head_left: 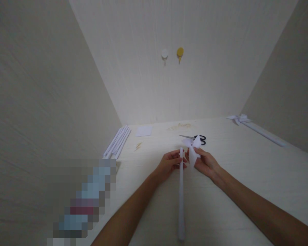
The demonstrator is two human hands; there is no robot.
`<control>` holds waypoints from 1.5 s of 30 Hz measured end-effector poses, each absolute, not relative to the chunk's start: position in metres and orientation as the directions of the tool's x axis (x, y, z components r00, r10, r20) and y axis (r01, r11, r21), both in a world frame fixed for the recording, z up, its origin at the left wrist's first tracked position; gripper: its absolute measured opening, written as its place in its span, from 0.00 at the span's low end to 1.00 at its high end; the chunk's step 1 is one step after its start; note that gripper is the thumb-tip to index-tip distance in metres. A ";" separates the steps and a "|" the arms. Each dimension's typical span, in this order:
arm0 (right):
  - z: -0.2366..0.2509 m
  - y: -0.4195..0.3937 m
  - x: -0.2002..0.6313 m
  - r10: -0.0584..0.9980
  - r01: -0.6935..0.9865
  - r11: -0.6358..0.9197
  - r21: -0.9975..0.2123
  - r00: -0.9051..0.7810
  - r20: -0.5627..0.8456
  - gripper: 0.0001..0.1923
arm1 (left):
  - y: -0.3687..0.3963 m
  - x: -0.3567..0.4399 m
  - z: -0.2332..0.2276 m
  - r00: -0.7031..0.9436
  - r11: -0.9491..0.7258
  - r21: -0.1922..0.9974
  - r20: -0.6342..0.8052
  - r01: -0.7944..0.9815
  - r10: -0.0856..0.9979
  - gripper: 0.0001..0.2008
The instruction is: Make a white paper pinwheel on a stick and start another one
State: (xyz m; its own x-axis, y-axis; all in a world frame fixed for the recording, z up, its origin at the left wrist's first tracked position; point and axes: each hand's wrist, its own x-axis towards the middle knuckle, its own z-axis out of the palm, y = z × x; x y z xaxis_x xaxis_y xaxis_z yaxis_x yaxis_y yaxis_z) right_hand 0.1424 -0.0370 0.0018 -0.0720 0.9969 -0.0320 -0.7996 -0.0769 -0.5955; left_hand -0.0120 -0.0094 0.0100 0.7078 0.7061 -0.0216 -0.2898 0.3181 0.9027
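Observation:
My left hand point(171, 162) is closed around the upper end of a rolled white paper tube point(181, 201), which points down toward me. Just to the right, my right hand point(204, 162) pinches a white paper pinwheel point(193, 155) by its folded blades. The pinwheel is close to the tube's top end; whether the two touch I cannot tell. Behind the pinwheel lie scissors point(203, 139) with black handles, their blades pointing left and partly covered by the paper.
Several rolled paper tubes point(118, 141) lie at the left beside a white paper square point(144, 131). Thin wooden sticks point(138, 146) and a scatter of small sticks point(182, 126) are on the table. A pinwheel on a tube point(264, 132) rests at the right wall. Hooks point(180, 52) hang on the back wall.

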 end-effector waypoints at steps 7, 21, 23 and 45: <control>0.005 -0.038 0.142 0.996 -0.788 -0.088 -0.609 -0.086 -0.032 0.07 | -0.009 -0.012 0.010 0.705 0.325 0.897 -0.021 -0.301 0.709 0.16; 0.004 -0.037 0.140 0.994 -0.746 -0.069 -0.663 -0.106 0.017 0.08 | -0.010 -0.012 0.012 0.715 0.343 0.893 -0.033 -0.293 0.698 0.17; 0.004 -0.037 0.140 0.994 -0.737 -0.061 -0.673 -0.103 0.022 0.08 | -0.011 -0.012 0.012 0.714 0.332 0.897 -0.026 -0.293 0.700 0.17; 0.006 -0.037 0.139 0.985 -0.693 -0.131 -0.709 -0.169 -0.017 0.09 | -0.013 -0.010 0.014 0.713 0.343 0.900 -0.054 -0.269 0.699 0.13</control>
